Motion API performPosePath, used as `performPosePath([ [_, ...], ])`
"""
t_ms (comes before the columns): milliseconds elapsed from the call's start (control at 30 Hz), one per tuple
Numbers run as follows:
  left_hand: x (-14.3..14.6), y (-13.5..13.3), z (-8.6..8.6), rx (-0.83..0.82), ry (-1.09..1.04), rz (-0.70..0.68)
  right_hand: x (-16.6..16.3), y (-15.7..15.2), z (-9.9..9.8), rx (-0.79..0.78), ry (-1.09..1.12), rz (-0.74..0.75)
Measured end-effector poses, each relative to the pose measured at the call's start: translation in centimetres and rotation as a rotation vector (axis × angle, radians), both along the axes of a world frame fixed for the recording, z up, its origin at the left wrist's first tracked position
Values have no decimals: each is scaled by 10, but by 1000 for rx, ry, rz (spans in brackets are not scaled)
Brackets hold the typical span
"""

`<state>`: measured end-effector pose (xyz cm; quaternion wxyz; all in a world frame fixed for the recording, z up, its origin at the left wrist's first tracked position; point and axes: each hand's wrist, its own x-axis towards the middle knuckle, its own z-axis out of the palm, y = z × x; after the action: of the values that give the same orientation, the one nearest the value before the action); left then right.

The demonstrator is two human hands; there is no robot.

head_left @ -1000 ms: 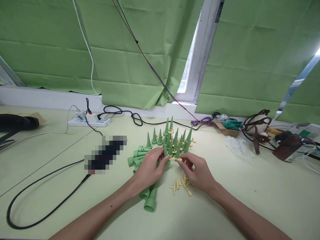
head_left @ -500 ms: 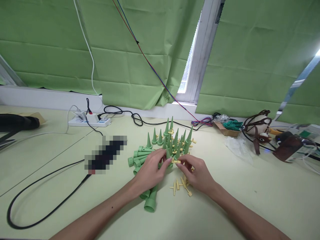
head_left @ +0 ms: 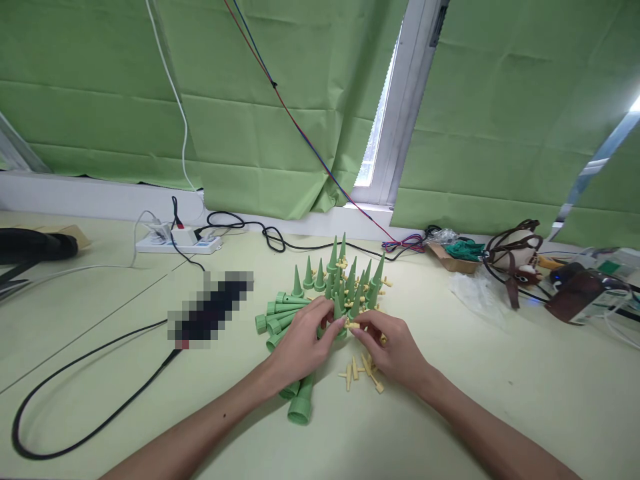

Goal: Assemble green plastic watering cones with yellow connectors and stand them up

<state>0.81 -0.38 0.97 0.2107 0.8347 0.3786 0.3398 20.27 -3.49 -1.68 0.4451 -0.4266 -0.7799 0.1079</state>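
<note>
My left hand (head_left: 306, 337) is closed around the base of a green plastic cone-shaped spike (head_left: 337, 308), which points up. Between the fingertips of my right hand (head_left: 395, 341) is a small yellow plastic valve piece (head_left: 353, 326), its left end against the side of the spike's base. How far it sits in the spike is hidden by my fingers. Behind both hands stand several upright green spikes (head_left: 297, 283), many with yellow pieces sticking out sideways. Loose yellow pieces (head_left: 349, 377) lie just below my right hand.
More green spikes (head_left: 300, 408) lie on their sides left of and under my left hand. A pixelated dark object (head_left: 213, 310) with a black cable is further left. A power strip (head_left: 180, 243) stands by the wall. At right are a cardboard box (head_left: 453, 260) and a plastic bag (head_left: 477, 297).
Both hands stay almost in place. The held spike has shifted very slightly, and the right fingertips have edged a little left with the yellow valve piece.
</note>
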Motion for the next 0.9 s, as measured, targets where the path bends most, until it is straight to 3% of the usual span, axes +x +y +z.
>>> performPosePath([
  [900, -3, 4, -1, -299, -141, -151, 1, -1, 2, -69, 85, 78],
])
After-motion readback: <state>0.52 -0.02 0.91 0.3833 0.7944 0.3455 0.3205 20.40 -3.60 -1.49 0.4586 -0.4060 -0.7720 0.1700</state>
